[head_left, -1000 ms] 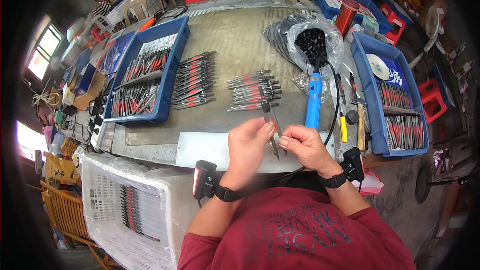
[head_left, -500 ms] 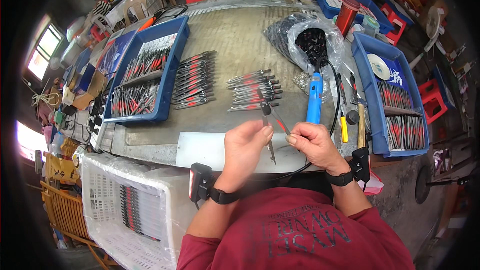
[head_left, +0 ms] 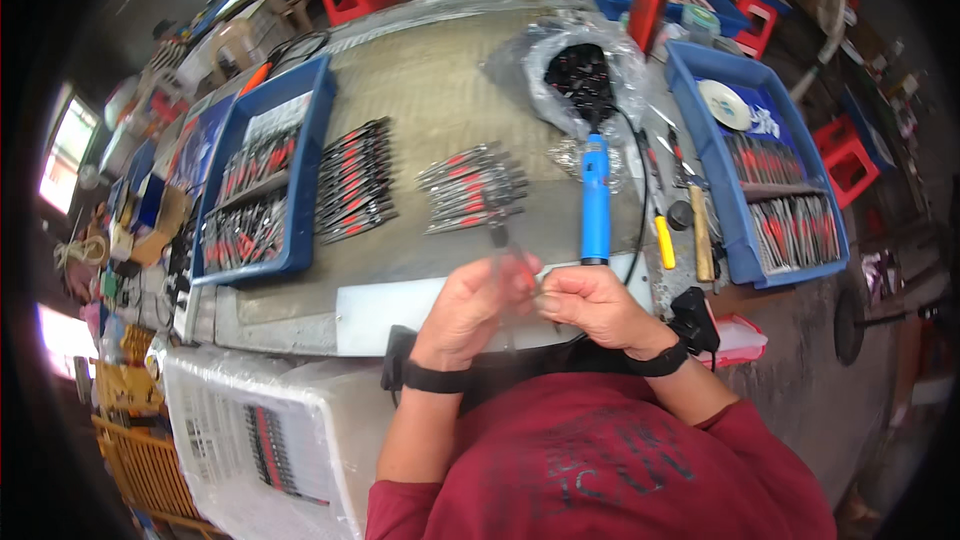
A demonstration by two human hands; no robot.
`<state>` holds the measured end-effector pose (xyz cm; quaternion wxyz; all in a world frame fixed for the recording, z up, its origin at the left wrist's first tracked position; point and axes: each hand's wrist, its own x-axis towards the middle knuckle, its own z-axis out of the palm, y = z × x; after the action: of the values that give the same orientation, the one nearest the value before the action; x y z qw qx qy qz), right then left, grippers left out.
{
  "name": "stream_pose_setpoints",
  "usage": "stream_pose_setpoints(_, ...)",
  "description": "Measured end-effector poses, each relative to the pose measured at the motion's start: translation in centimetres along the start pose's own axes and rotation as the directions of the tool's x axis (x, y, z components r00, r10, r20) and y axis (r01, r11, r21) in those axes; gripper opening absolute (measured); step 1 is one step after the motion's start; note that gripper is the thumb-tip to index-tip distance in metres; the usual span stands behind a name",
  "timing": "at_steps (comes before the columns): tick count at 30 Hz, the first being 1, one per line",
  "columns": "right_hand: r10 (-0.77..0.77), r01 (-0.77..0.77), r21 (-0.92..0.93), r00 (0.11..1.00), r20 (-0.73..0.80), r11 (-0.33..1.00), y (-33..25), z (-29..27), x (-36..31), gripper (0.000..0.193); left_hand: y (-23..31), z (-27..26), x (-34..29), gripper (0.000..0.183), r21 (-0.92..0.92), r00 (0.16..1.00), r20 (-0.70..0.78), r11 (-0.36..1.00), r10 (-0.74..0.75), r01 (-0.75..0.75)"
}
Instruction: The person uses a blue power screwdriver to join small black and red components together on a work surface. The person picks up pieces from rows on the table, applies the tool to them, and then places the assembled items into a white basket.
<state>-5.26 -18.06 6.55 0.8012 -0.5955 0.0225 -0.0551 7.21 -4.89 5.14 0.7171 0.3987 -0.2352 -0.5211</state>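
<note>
A black and red drawing compass (head_left: 511, 258), smeared by motion, stands up between my hands with its dark top pointing away from me. My left hand (head_left: 462, 312) pinches it from the left. My right hand (head_left: 600, 308) is closed right beside it, thumb and forefinger pressed together at the compass's leg. The fingers hide the lower part of it. Both hands are over the white board (head_left: 375, 318) at the table's near edge. Just beyond lies a short stack of similar compasses (head_left: 470, 188), with a longer stack (head_left: 355, 180) to its left.
A blue electric screwdriver (head_left: 596, 205) with a black cable lies beyond my right hand, near a plastic bag (head_left: 620, 65) of black parts. Blue trays (head_left: 318, 155) (head_left: 690, 130) flank the table. A yellow-handled tool (head_left: 664, 240) and a hammer (head_left: 702, 240) lie right. A white crate (head_left: 335, 440) stands lower left.
My hands have come closer together, and the compass legs, spread apart before, now look nearly together. The whole view has turned a little, shifting the table's things leftward.
</note>
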Motion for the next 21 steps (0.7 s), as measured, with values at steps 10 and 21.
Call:
stream_pose_setpoints(10,-0.243,0.216,-0.287,0.968,-0.061,0.933,1.0,0.7,0.0,0.024,-0.7,0.5,0.7,0.031,-0.033,0.994,0.037,0.995,0.099,-0.097)
stream_pose_setpoints(21,-0.618,-0.129,-0.904,0.69,-0.378,0.408,-0.9,-7.6,-2.3,0.015,-0.6,1.4,0.8,0.024,0.158,0.983,-0.11,0.979,0.149,-0.131)
